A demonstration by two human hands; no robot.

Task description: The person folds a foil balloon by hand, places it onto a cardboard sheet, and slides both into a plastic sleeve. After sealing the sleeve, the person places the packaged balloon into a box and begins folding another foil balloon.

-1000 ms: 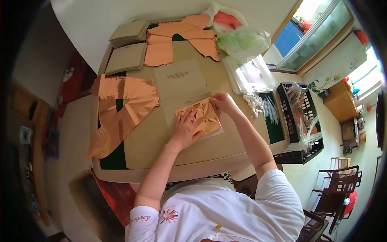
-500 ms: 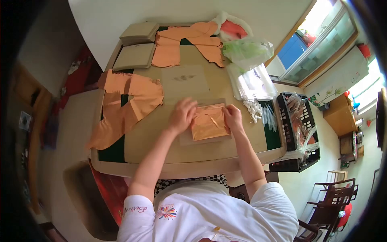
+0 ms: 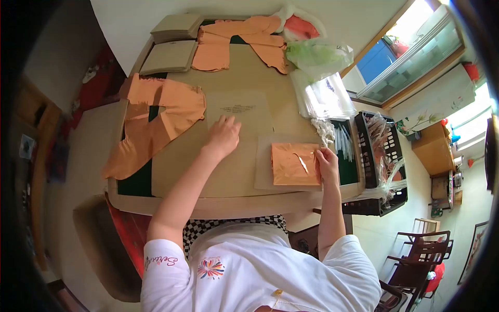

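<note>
A folded copper-orange fabric piece (image 3: pixel 291 169) lies on a clear plastic sheet or bag (image 3: pixel 263 177) at the right front of the table. At its right edge, my right hand (image 3: pixel 327 165) is closed, with thumb and fingers pinching the fabric. My left hand (image 3: pixel 223 136) is over the middle of the table, fingers bent downward and slightly apart. Its fingertips are at the lower left part of a flat clear plastic bag (image 3: pixel 249 110) with small dark print. Whether they press on that bag is hard to see.
Orange fabric pieces (image 3: pixel 171 119) lie at the left and back. Two stacks of grey-beige boards (image 3: pixel 169 56) stand back left. A pile of clear bags (image 3: pixel 325 99), a green-white bag (image 3: pixel 319 57), white cords (image 3: pixel 325 131) and a black crate (image 3: pixel 369 156) are at the right.
The folded orange fabric and the clear sheet under it have moved right with my right hand. My left hand has left the fabric and moved left, to the printed bag.
</note>
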